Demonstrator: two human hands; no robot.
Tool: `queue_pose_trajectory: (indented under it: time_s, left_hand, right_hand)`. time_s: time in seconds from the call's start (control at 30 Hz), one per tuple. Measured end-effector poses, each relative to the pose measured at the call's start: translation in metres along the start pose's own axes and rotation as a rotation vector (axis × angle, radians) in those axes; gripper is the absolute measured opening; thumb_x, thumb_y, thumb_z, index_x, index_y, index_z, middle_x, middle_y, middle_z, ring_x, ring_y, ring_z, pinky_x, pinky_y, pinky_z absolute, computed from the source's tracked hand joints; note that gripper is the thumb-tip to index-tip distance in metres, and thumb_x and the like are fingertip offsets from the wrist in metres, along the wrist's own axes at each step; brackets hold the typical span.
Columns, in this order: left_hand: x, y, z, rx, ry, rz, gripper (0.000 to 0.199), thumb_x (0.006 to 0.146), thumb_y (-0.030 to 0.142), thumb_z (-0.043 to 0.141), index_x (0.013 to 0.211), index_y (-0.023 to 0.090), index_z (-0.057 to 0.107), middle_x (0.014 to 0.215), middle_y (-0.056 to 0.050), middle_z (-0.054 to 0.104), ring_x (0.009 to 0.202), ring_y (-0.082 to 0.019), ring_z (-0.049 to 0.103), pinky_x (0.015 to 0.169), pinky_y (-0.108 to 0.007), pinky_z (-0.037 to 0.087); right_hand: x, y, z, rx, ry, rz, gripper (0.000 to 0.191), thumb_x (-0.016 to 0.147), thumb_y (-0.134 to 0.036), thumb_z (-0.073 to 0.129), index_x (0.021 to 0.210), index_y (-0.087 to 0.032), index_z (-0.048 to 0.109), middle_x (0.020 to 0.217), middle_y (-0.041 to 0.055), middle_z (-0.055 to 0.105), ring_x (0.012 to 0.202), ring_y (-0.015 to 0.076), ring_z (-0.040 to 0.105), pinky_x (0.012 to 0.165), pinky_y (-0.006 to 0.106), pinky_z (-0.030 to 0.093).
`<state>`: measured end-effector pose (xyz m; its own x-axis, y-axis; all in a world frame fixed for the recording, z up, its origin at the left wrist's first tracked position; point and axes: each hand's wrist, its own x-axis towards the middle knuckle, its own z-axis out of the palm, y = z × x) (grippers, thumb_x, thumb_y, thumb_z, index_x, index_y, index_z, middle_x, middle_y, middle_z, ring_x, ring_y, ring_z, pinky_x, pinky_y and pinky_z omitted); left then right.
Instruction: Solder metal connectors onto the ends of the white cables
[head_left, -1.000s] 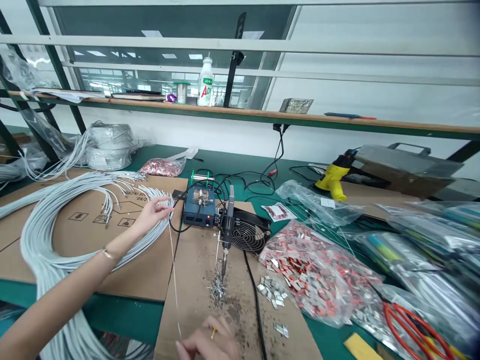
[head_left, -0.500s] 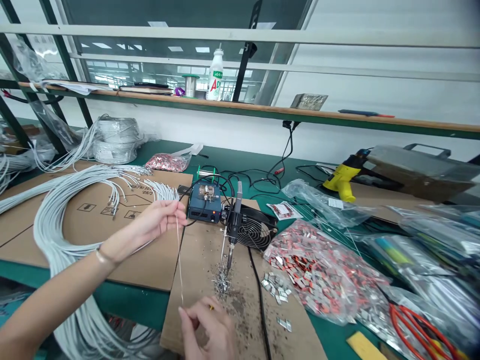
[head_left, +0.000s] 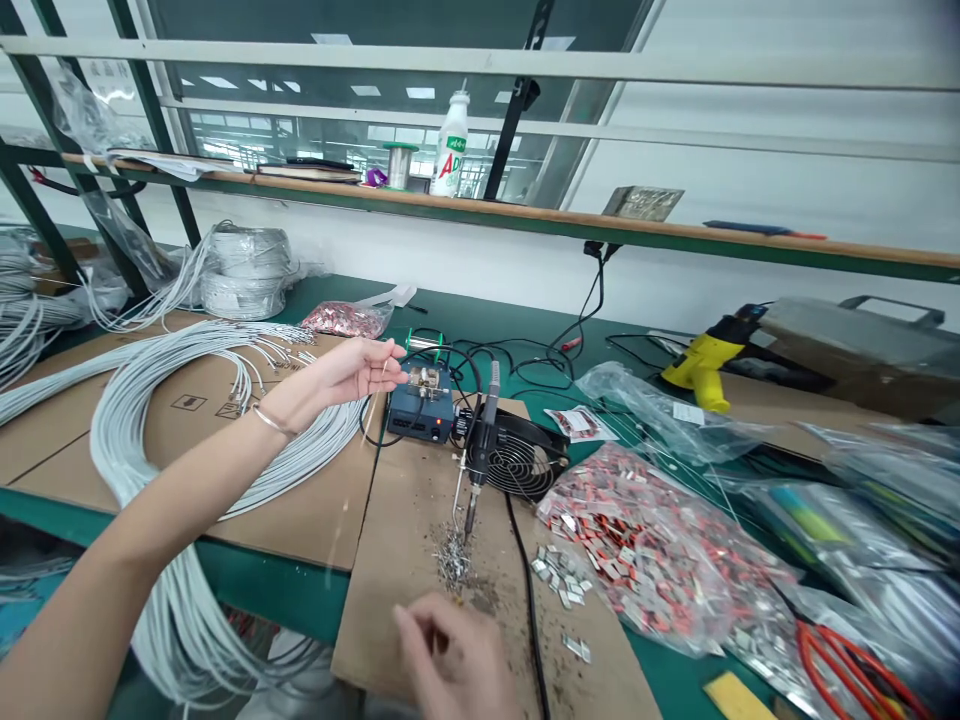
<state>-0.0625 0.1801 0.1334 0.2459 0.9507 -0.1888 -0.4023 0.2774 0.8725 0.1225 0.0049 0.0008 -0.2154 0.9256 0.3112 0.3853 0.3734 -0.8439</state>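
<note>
My left hand (head_left: 367, 368) is raised in front of the blue soldering station (head_left: 424, 412), with thumb and fingers pinched together on a thin pale wire. The wire's hanging length is only a faint blurred streak over the cardboard. Low at the front, my right hand (head_left: 457, 655) is smeared by motion, its fingers curled and its thumb standing apart, with nothing visible between them. Just beyond it, a soldering iron (head_left: 484, 435) stands tip down in a holder over a heap of solder scraps (head_left: 454, 560).
Grey cable bundles (head_left: 120, 430) lie on cardboard at the left. A black fan (head_left: 525, 455) stands behind the iron. To the right are loose metal pieces (head_left: 561, 577), a bag of red-and-silver parts (head_left: 630, 540), red-handled pliers (head_left: 847, 665) and a yellow heat gun (head_left: 701, 370).
My left hand has moved up and right. The wire, stretched between both hands before, now trails loosely from the left. My right hand has shifted slightly right and down, and its thumb has parted from the fingers.
</note>
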Motion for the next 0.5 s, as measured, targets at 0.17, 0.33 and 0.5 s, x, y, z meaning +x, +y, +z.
queue_pose_trajectory:
  time_s: [0.17,0.33,0.5]
  left_hand:
    - [-0.013,-0.018,0.013,-0.027,-0.032,-0.087,0.024,0.091,0.013,0.039,0.077,0.009,0.058,0.059,-0.004,0.064,0.058,-0.013,0.065,0.051,-0.019,0.050]
    - [-0.025,-0.036,0.016,-0.023,-0.065,-0.102,0.016,0.089,0.014,0.047,0.088,0.009,0.061,0.066,-0.004,0.065,0.057,-0.011,0.064,0.052,-0.018,0.051]
    - [-0.023,-0.029,0.005,-0.033,0.007,-0.027,0.021,0.089,0.019,0.047,0.074,0.009,0.058,0.060,-0.002,0.062,0.050,-0.007,0.060,0.049,-0.015,0.049]
  right_hand:
    - [0.051,-0.026,-0.002,0.608,-0.168,0.232,0.049,0.084,-0.055,0.049,0.109,-0.015,0.060,0.093,0.0099,0.065,0.066,0.0141,0.051,0.057,0.024,0.038]
    - [0.078,-0.051,0.033,1.366,-0.189,0.473,0.044,0.069,-0.055,0.066,0.083,-0.014,0.069,0.070,0.0059,0.066,0.062,0.0121,0.055,0.058,0.021,0.038]
    - [0.068,-0.061,0.047,1.334,-0.054,0.378,0.042,0.070,-0.056,0.066,0.059,-0.015,0.064,0.054,0.0009,0.059,0.050,0.0106,0.052,0.057,0.023,0.036]
